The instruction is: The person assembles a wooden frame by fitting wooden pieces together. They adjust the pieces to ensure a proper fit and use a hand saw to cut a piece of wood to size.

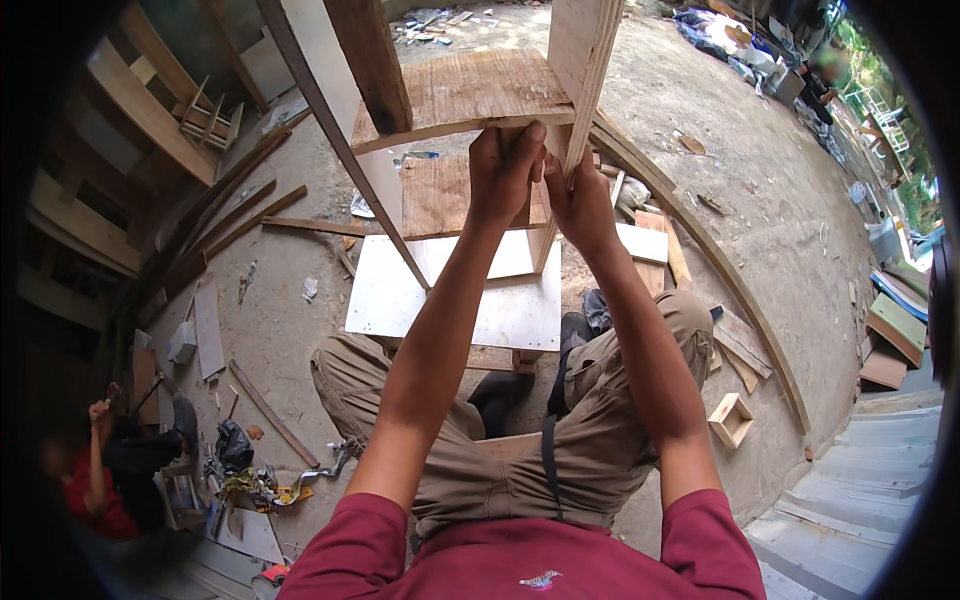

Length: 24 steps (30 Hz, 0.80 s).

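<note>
A wooden shelf unit stands upright before me, with a pale plywood side panel [577, 75] on the right and a brown plywood shelf board [475, 88] across it. My left hand [503, 170] is closed at the board's front edge, its thumb up against that edge near the right corner. Whatever its fingers grip is hidden. Just below it shows a narrow brown strip of wood [523, 212]. My right hand [582, 205] is wrapped round the front edge of the side panel, its fingertips close to my left hand. A second, lower shelf board [435, 195] sits behind my wrists.
Under the unit lies a white board [390, 300], between my bent knees. A small open wooden box [731, 420] rests on the ground at right, near loose planks [742, 345]. A long curved-looking batten [745, 290] runs beyond. Another person [105, 470] sits at lower left.
</note>
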{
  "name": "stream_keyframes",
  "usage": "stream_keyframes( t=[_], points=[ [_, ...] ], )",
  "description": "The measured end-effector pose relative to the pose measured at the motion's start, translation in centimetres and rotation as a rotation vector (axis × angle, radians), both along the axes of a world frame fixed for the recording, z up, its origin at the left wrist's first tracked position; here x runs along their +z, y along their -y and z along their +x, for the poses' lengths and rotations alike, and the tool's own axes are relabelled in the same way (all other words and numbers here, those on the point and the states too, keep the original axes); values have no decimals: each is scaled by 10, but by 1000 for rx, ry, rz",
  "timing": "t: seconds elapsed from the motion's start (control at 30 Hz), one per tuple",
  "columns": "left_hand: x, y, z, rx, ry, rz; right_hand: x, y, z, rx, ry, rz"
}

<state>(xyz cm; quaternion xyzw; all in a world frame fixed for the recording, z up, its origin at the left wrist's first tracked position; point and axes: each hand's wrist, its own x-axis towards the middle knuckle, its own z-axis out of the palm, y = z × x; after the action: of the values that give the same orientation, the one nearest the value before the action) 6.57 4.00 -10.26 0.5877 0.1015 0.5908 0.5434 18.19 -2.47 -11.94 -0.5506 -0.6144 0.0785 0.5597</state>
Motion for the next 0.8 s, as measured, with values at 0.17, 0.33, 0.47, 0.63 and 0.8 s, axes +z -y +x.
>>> stream_keyframes(
  t=[0.17, 0.33, 0.47, 0.63, 0.8],
  points=[
    [-2, -2, -2, -20, -1, 0, 1, 1, -2, -2, 6, -19],
    [4, 6, 3, 29, 81, -30, -1, 1, -1, 8, -7, -3],
    [4, 5, 3, 47, 65, -23, -1, 0, -2, -16, 12, -13],
    [4, 5, 3, 57, 53, -63, 0, -2, -2, -41, 15, -6],
    [2, 5, 4, 68, 71, -52, 4, 2, -5, -21, -25, -34]
  ],
)
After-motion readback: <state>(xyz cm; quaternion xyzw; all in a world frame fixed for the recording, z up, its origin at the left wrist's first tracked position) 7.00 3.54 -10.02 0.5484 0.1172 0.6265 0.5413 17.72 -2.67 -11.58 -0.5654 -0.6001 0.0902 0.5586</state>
